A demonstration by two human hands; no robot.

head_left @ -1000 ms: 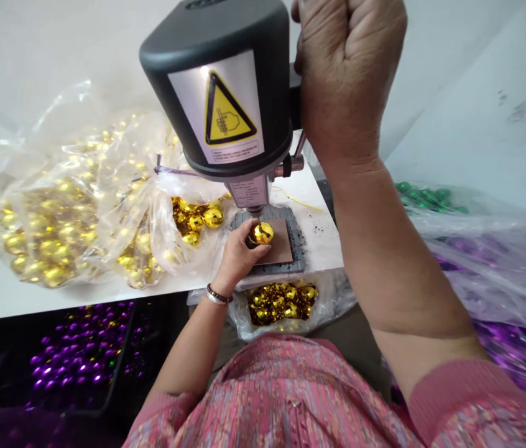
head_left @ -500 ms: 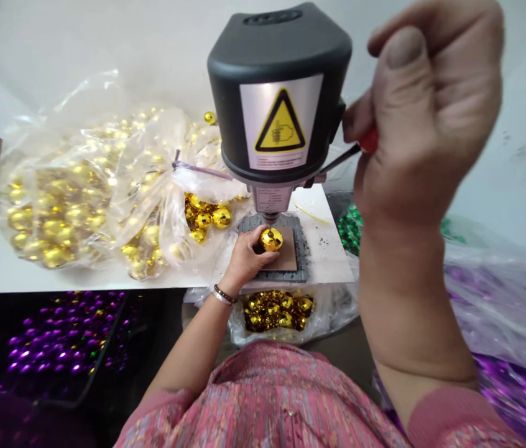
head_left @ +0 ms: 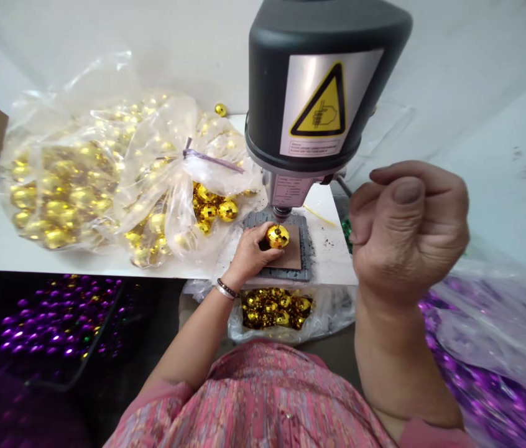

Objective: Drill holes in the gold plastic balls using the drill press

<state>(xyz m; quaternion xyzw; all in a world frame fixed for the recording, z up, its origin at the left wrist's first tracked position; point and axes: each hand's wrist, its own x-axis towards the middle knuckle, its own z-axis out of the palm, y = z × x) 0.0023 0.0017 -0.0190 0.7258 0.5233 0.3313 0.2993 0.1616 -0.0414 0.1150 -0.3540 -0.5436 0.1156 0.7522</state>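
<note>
Between the thumb and fingers of my left hand (head_left: 250, 254) is a shiny gold faceted ball (head_left: 278, 236), held on a brown square board (head_left: 291, 252). The board rests on a dark grey base plate (head_left: 308, 264). Right above the ball stands a drill press (head_left: 309, 81), its bit at the top of the ball; whether it has gone in I cannot tell. My right hand (head_left: 410, 230) is closed round the end of the press's feed lever (head_left: 343, 185), whose knob the fingers hide.
Clear plastic bags of gold balls (head_left: 62, 193) fill the table's left side, with loose gold balls (head_left: 207, 208) at an opening. Below the table edge hangs an open bag of gold balls (head_left: 276, 308). Purple balls (head_left: 58, 317) lie low left, purple shiny goods (head_left: 491, 386) low right.
My right hand has come down with the lever. My left hand still holds the ball on the board. The view has shifted and tilted slightly.
</note>
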